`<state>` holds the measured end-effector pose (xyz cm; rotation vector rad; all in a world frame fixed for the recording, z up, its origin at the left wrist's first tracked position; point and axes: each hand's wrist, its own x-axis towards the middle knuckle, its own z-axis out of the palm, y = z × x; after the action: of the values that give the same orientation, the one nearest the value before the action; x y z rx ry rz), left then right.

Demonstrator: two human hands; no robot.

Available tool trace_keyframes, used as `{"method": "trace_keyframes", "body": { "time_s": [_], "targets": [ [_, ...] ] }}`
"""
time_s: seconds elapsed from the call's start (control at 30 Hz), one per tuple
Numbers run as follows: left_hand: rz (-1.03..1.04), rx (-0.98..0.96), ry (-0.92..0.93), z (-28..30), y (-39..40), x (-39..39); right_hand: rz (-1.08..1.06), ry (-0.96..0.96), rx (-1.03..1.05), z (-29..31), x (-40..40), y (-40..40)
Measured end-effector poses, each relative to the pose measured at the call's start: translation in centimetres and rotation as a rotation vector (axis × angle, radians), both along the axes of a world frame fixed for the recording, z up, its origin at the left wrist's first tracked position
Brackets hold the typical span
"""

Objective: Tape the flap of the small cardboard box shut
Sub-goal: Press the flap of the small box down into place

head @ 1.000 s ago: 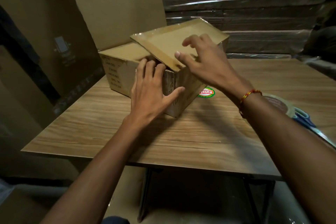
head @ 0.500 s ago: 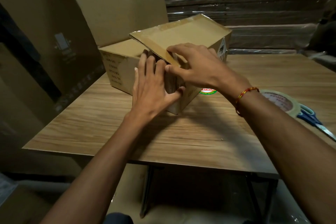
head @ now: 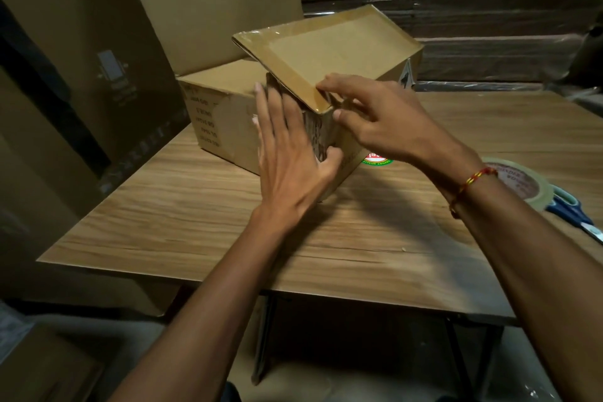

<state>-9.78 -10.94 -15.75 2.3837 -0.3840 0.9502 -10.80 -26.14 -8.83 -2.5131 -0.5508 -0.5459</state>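
The small cardboard box (head: 329, 52) stands on the wooden table (head: 195, 222), its top face edged with shiny brown tape. My left hand (head: 290, 153) lies flat against the box's near end face, fingers spread upward, thumb hooked round the near corner. My right hand (head: 381, 121) rests on the box's near top corner, with fingertips on the taped edge and thumb on the side just below it. A roll of clear tape (head: 518, 186) lies on the table to the right, behind my right wrist.
A second cardboard box (head: 215, 108) with an upright flap sits just left of and behind the small one. Blue-handled scissors (head: 571, 209) lie beside the tape roll. A round red and green sticker (head: 375, 158) shows under my right hand. Large cartons stand at the left; wrapped stacks fill the back.
My right hand slid from the box's top face down to its near top corner. My left hand stayed pressed on the end face. The view has moved closer.
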Motion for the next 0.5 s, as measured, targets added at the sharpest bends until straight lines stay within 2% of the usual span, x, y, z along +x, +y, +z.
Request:
{"method": "trace_keyframes", "body": {
  "time_s": [0.17, 0.5],
  "targets": [
    [-0.01, -0.163, 0.036, -1.0, -0.4, -0.7, -0.002, -0.008, -0.111, -0.7, 0.0, 0.1],
    [-0.026, -0.122, 0.027, -2.2, -1.3, -1.3, 0.052, -0.026, -0.109, -1.2, -0.1, 0.3]
  ]
}}
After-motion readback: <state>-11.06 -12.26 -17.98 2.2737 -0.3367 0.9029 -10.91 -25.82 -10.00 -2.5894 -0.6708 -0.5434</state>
